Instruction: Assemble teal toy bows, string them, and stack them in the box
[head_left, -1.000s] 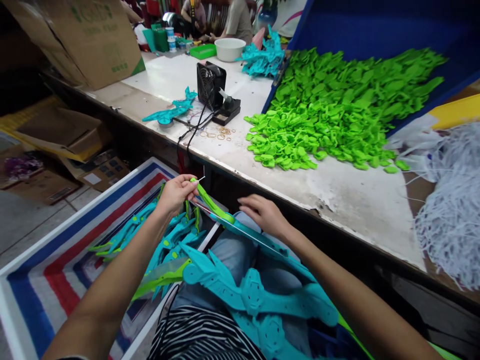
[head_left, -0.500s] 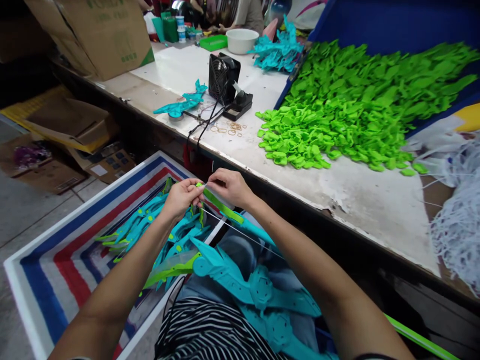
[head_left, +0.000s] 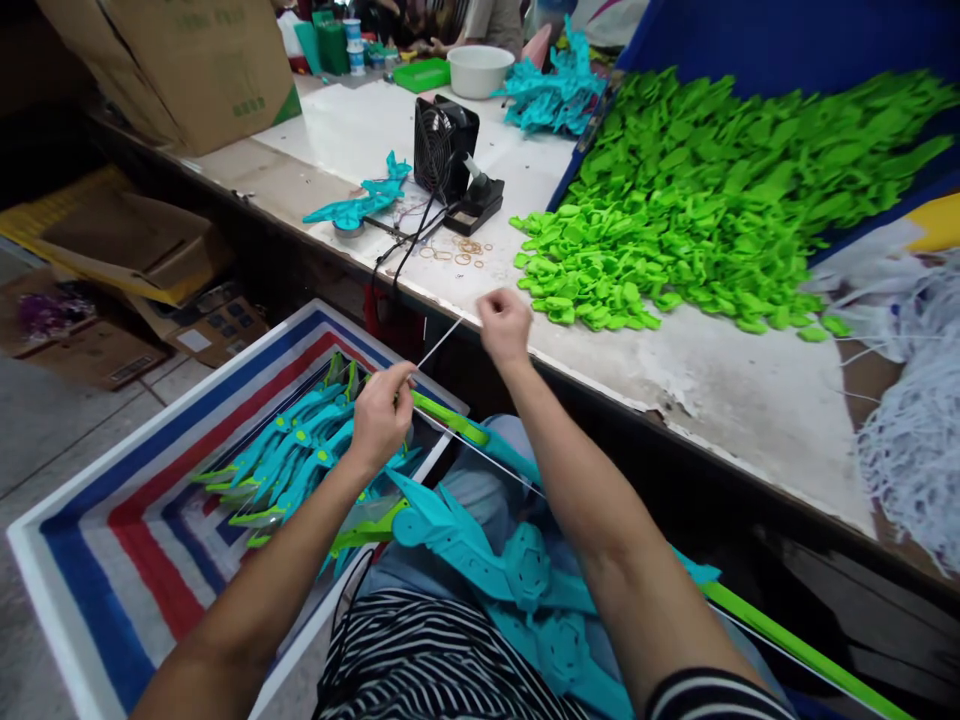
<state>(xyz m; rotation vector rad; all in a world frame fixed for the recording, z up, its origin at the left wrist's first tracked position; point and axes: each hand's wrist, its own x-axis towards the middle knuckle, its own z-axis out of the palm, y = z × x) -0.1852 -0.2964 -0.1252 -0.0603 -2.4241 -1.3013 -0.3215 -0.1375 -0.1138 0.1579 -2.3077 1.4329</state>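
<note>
My left hand [head_left: 381,415] is closed around the tip of a green limb [head_left: 457,422] of a toy bow with a turquoise middle, which slants across my lap under my right forearm. From that tip a white string [head_left: 441,346] runs taut up to my right hand [head_left: 506,328], a closed fist by the table edge. More of the string stretches along the bow to its far green end [head_left: 795,635]. Other turquoise bow pieces [head_left: 480,550] lie across my thighs. Several turquoise and green bows [head_left: 289,440] are stacked in the stripe-lined bin [head_left: 82,545] at the left.
On the table [head_left: 585,370] are a heap of green plastic parts [head_left: 675,200], a black fan [head_left: 444,150], rubber bands [head_left: 463,252] and turquoise pieces [head_left: 367,200]. White strings [head_left: 915,430] bunch at the right. A cardboard box [head_left: 195,70] stands back left; people sit behind.
My right hand has moved up and right, away from my left hand, drawing the white string out between them. My left hand has turned and closed more tightly at the bow's tip.
</note>
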